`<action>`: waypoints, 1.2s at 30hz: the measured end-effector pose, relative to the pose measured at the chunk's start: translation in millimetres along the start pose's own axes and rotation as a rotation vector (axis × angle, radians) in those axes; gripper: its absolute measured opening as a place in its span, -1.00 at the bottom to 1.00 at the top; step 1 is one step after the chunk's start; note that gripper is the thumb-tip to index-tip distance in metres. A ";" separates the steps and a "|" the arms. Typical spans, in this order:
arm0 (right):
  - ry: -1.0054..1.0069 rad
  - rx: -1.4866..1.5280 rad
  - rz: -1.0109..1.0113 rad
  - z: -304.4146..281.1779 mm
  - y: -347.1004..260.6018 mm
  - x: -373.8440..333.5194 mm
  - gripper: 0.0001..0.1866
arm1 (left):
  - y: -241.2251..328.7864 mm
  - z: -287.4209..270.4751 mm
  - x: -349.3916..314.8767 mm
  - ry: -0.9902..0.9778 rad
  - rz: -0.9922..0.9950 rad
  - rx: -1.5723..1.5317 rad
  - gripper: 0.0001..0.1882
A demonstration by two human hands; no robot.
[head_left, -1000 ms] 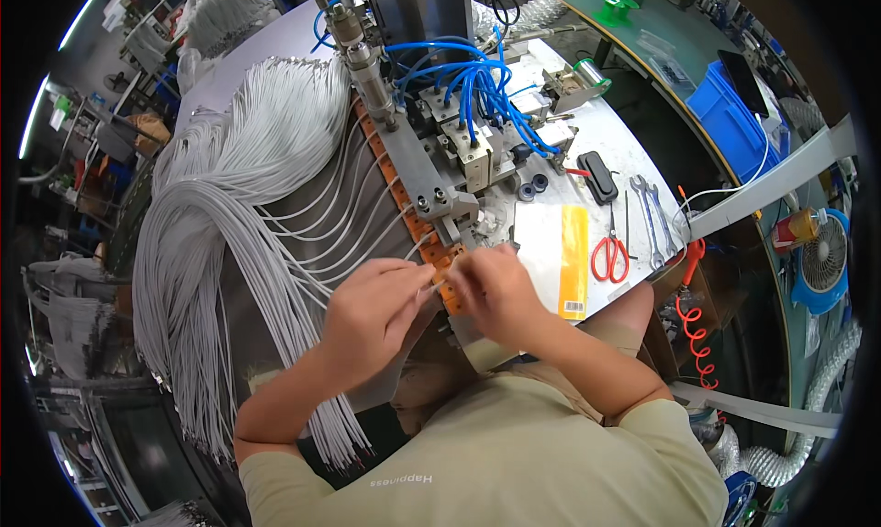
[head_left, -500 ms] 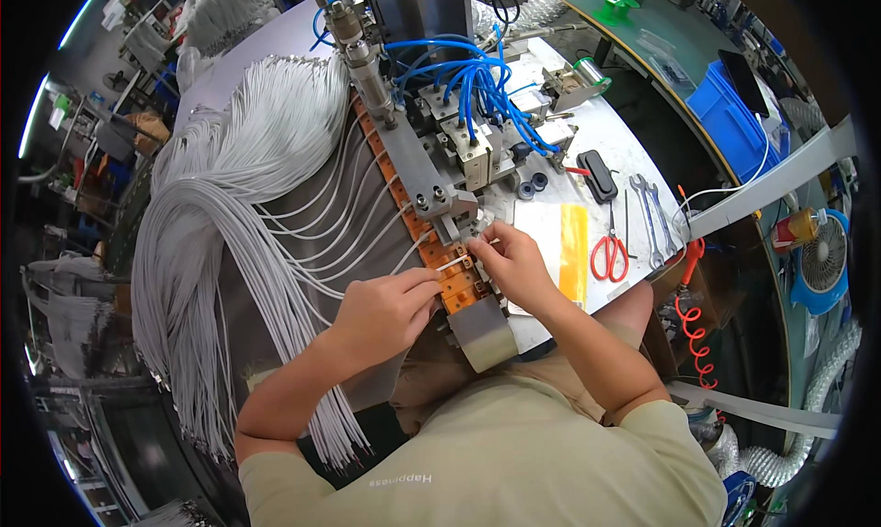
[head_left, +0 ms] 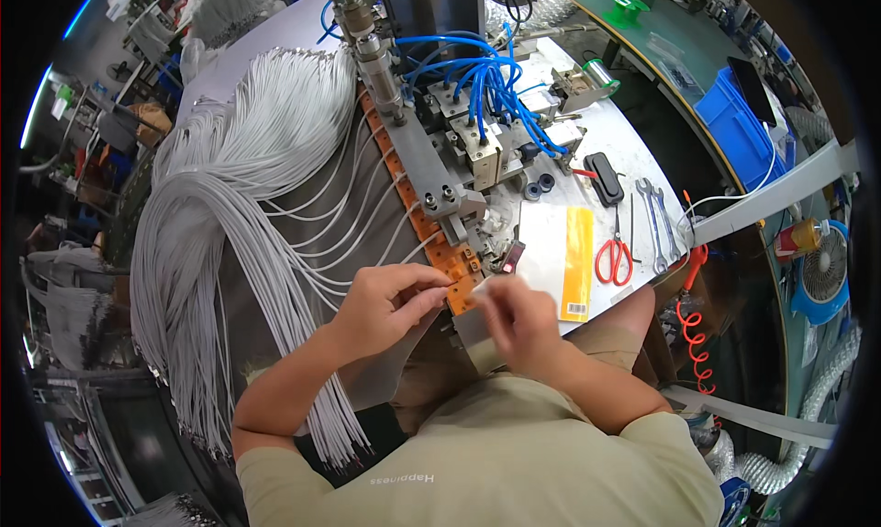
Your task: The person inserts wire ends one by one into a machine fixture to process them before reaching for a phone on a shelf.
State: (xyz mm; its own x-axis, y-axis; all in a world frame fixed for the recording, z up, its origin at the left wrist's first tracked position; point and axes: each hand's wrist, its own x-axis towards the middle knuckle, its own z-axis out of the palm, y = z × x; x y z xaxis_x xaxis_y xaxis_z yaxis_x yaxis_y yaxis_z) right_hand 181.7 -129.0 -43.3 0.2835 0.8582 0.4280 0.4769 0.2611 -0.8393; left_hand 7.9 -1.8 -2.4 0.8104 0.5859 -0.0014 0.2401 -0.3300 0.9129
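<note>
My left hand (head_left: 390,308) is at the left edge of the orange fixture strip (head_left: 464,293), near its front end. Thumb and index finger are pinched together there; what lies between them is too small to make out. Just right of the strip's front end is my right hand (head_left: 523,325), its fingers curled but smeared by motion, so I cannot see what they hold, if anything. Several grey cables (head_left: 367,217) run from the left into the strip. Above the strip sits the machine's long metal bar (head_left: 418,164).
A big bundle of grey cables (head_left: 197,215) spreads over the left side. Blue air tubes (head_left: 496,86) top the machine. On the white table lie a yellow-and-white sheet (head_left: 576,265), red-handled scissors (head_left: 613,261), wrenches (head_left: 656,224) and a black case (head_left: 603,178). A small red-lit part (head_left: 511,257) is beside the strip.
My right hand has moved toward me, off the machine's front, uncovering the small red-lit part. My left hand has shifted slightly. The white cable piece seen at the strip between my hands no longer shows there.
</note>
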 end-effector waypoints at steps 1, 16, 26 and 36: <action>0.005 0.001 0.001 3.9 0.9 1.6 -0.89 | 0.4 -0.1 -0.1 -0.004 0.001 0.003 -0.84; -0.075 -0.056 -0.003 15.4 2.8 13.5 -0.87 | -7.2 3.5 -1.3 0.051 0.068 0.145 -0.86; -0.196 -0.052 -0.300 5.2 13.9 23.5 -0.86 | 4.9 -2.2 -6.1 -0.101 -0.079 -0.060 -0.88; -0.055 -0.038 -0.131 0.6 24.5 9.6 -0.83 | -65.2 -101.5 -81.0 1.017 -0.249 0.427 -0.48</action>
State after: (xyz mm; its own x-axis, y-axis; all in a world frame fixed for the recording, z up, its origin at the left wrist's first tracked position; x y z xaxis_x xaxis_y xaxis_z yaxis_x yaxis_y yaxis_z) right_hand 195.7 -114.0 -60.0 0.1713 0.8413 0.5128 0.5382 0.3561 -0.7639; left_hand -127.6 47.3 -20.3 -0.0496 0.9368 0.3465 0.6549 -0.2314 0.7194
